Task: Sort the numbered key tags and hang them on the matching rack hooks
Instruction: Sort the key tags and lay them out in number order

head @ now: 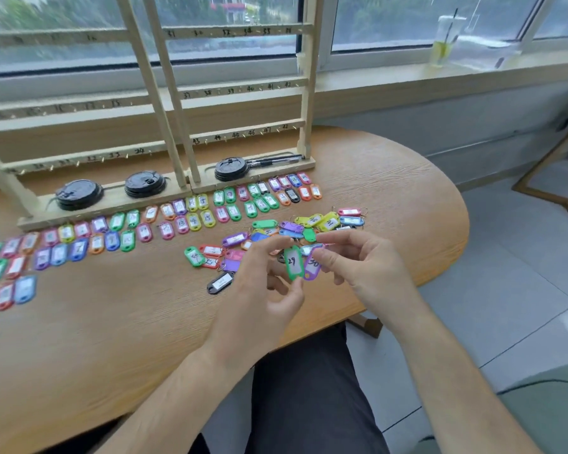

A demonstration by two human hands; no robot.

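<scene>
A green key tag (293, 262) marked 29 stands upright above the near edge of the table (112, 322), pinched between the fingers of the left hand (263, 283), which is closed on it from below and from the top. Just beside it, touching its right side, a purple key tag (312, 267) marked 30 is gripped by the right hand (358, 260), thumb and fingers clamped on its upper end. Both tags are held in the air, over the front of a loose heap of unsorted tags (295, 229) in green, yellow, purple, blue and red that spreads across the table behind the hands. A black tag (221, 282) lies alone to the left of the left hand, nearer the person than the heap. Farther back and to the left, sorted tags (177, 217) lie flat in tidy rows, running from the right end of the rack base to the left edge of the view; the numbers on most are too blurred to read. The wooden rack (184, 132) stands upright at the back of the table, against the window, its cross bars bearing handwritten numbers and small hooks, all of them bare. Three stacks of black lids (232, 168) and some pens (276, 160) rest on its base. A plastic cup with a straw (446, 40) stands on the windowsill to the right.
</scene>
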